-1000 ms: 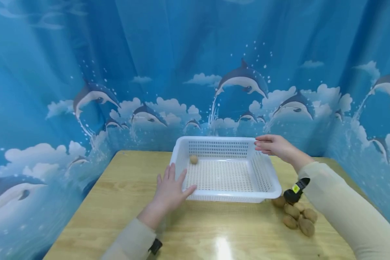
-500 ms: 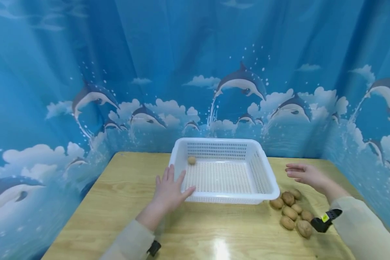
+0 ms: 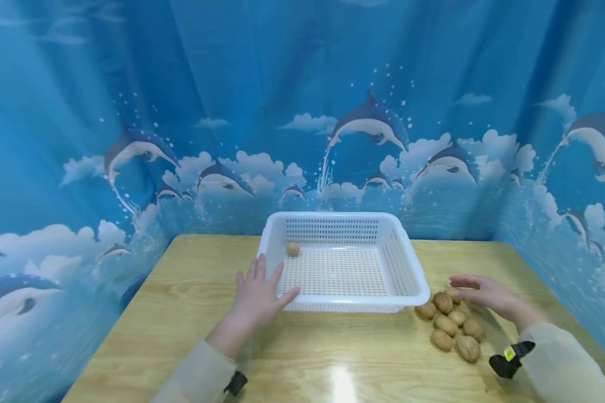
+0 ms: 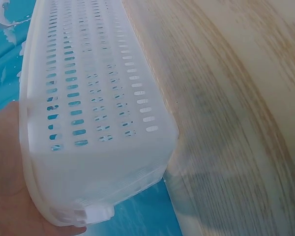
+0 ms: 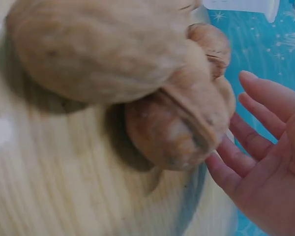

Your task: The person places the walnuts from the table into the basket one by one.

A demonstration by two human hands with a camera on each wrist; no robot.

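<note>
A white plastic basket [image 3: 343, 303] with slotted walls stands on the table, and one walnut [image 3: 293, 249] lies in its far left corner. Fingers spread, my left hand [image 3: 258, 294] rests on the basket's near left rim; the left wrist view shows only part of that hand [image 4: 5, 167] along the rim. Right of the basket, several loose walnuts [image 3: 446, 325] lie in a cluster. At their far right side is my right hand [image 3: 491, 296], with loosely bent fingers reaching over the farthest nut. In the right wrist view, the fingers [image 5: 248, 135] are beside a walnut [image 5: 174, 125], with nothing gripped.
The light wooden table [image 3: 191, 336] has a blue dolphin-print curtain [image 3: 262, 112] behind it and at both sides. The basket stands near the table's far edge. Dark wrist straps [image 3: 511, 358] with small devices sit at both sleeves.
My right hand has left the basket's far right corner and come down to the right, to the walnut cluster. The left hand stays on the rim. The head view has shifted slightly.
</note>
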